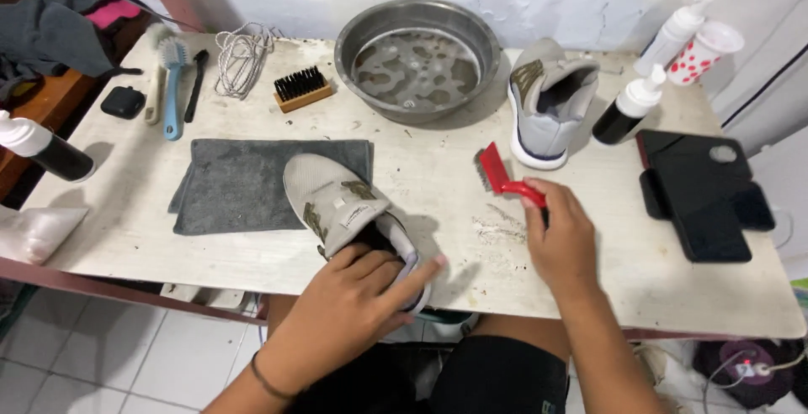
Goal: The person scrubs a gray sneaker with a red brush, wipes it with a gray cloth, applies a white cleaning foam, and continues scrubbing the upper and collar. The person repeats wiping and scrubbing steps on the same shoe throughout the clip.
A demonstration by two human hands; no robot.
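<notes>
My left hand [353,300] grips the heel end of a grey laceless sneaker [337,204] with mud stains, which lies partly on a dark grey towel [236,183]. My right hand [560,241] holds a small red brush [501,174] by its handle, bristles down just above the white table [151,229], right of the shoe. A smear of dirt [498,229] marks the tabletop between the hands. The second grey sneaker [547,103] stands at the back, right of a metal basin [417,56] holding soapy water.
A wooden brush [301,88], white laces [240,61], a blue brush [172,86] and a black brush [195,86] lie at the back left. Bottles [627,111] stand at the back right, another bottle [42,151] at the left edge. A black phone case [703,191] lies at the right.
</notes>
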